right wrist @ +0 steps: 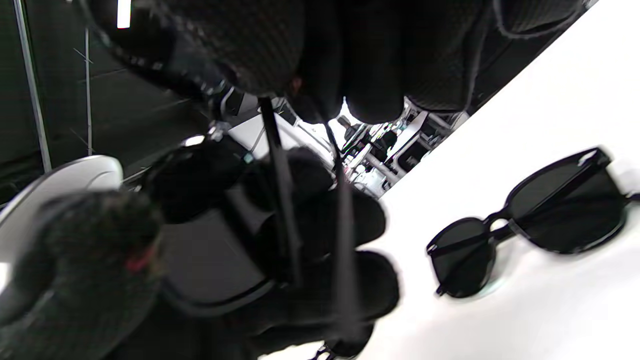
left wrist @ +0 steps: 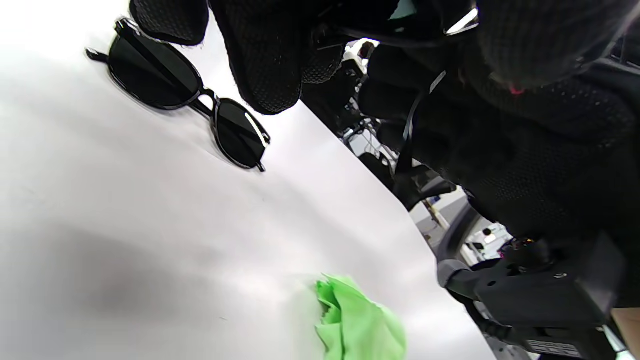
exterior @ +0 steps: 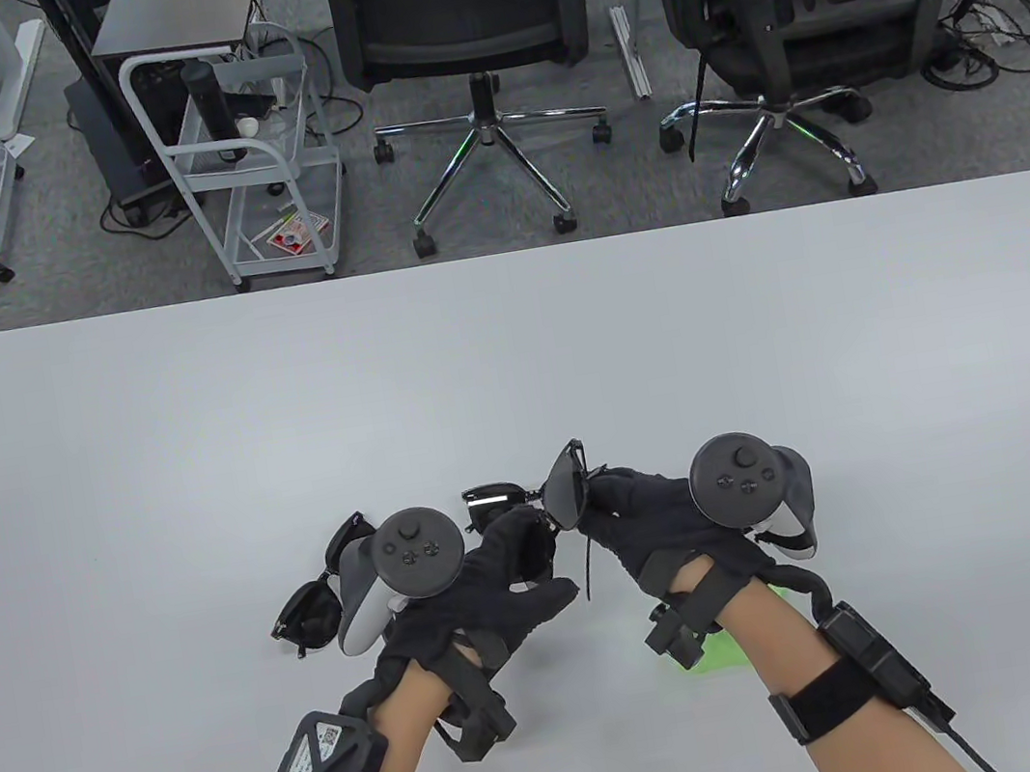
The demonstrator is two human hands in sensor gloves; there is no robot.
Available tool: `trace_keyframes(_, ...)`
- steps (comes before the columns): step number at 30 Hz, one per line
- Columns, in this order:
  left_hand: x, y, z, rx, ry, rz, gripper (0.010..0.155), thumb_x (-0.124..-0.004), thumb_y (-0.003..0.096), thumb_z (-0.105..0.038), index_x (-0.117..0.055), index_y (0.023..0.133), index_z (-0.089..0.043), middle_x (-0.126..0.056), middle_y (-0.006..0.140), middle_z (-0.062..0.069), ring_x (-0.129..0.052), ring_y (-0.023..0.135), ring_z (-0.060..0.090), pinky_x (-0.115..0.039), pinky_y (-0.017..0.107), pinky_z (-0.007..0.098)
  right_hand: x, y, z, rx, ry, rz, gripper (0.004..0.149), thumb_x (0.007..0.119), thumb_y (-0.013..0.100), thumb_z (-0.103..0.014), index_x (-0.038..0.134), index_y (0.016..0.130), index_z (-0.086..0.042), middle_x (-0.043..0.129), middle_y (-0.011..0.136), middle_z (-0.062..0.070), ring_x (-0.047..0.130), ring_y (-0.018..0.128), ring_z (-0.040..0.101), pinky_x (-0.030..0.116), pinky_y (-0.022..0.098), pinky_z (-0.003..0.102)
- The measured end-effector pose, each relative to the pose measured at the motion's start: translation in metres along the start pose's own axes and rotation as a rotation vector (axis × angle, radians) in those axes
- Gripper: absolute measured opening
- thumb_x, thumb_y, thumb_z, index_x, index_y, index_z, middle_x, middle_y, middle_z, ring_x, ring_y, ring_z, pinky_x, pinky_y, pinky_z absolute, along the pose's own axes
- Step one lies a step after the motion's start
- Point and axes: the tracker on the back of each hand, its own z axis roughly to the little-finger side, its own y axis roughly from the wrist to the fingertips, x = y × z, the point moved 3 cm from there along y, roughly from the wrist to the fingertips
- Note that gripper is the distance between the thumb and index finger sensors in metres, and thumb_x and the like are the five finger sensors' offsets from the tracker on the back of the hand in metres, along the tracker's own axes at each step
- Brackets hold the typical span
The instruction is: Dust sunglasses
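Black sunglasses (exterior: 534, 505) held above table (exterior: 511, 357) between both hands: left hand (exterior: 498, 584) gripping one lens, right hand (exterior: 644, 522) pinching the other. Long axis roughly left-right, temples hanging toward wrists. Risk: glove smears, hinge strain from twisting. Green cloth (left wrist: 357, 325) unused; second pair (left wrist: 185, 95) lying beside.

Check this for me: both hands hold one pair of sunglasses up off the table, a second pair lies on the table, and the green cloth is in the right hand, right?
Not quite. The green cloth lies on the table, not in the right hand; the left wrist view shows it. The rest holds: both hands, left hand included, hold the raised sunglasses, and the second pair lies on the table.
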Motion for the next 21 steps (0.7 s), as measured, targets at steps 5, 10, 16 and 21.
trace_keyframes(5, 0.006, -0.002, 0.004, 0.068, 0.197, -0.058, 0.091, -0.077, 0.0314, -0.071, -0.045, 0.105, -0.029, -0.066, 0.107, -0.004, -0.09, 0.095, 0.022, -0.061, 0.075, 0.054, -0.023, -0.004, -0.002, -0.022, -0.337, 0.159, 0.042, 0.084, 0.044, -0.031, 0.091, 0.079, -0.009, 0.085, 0.093, 0.02, 0.084, 0.083, 0.049, 0.056, 0.059, 0.07)
trace_keyframes(10, 0.003, -0.001, 0.002, 0.111, 0.343, -0.072, 0.091, -0.078, 0.03, -0.073, -0.049, 0.104, -0.03, -0.072, 0.104, -0.005, -0.094, 0.091, 0.021, -0.063, 0.073, 0.053, -0.027, -0.006, -0.003, -0.056, -0.461, 0.199, 0.042, 0.085, 0.044, -0.031, 0.09, 0.081, -0.011, 0.084, 0.095, 0.019, 0.08, 0.086, 0.049, 0.052, 0.06, 0.072)
trace_keyframes(16, 0.004, -0.001, 0.009, 0.122, 0.144, -0.059, 0.092, -0.077, 0.03, -0.074, -0.05, 0.103, -0.027, -0.076, 0.101, -0.006, -0.097, 0.088, 0.018, -0.067, 0.072, 0.05, -0.025, -0.008, -0.018, -0.104, -0.464, 0.222, 0.055, 0.084, 0.045, -0.03, 0.077, 0.095, -0.008, 0.074, 0.102, 0.022, 0.072, 0.09, 0.051, 0.047, 0.061, 0.073)
trace_keyframes(21, 0.01, -0.003, 0.022, 0.159, -0.083, -0.106, 0.092, -0.075, 0.0306, -0.076, -0.049, 0.103, -0.025, -0.076, 0.101, -0.005, -0.098, 0.087, 0.018, -0.068, 0.071, 0.049, -0.01, -0.022, -0.07, -0.387, -0.738, 0.28, 0.069, 0.086, 0.045, -0.036, 0.061, 0.103, -0.008, 0.055, 0.109, 0.024, 0.056, 0.096, 0.053, 0.04, 0.061, 0.072)
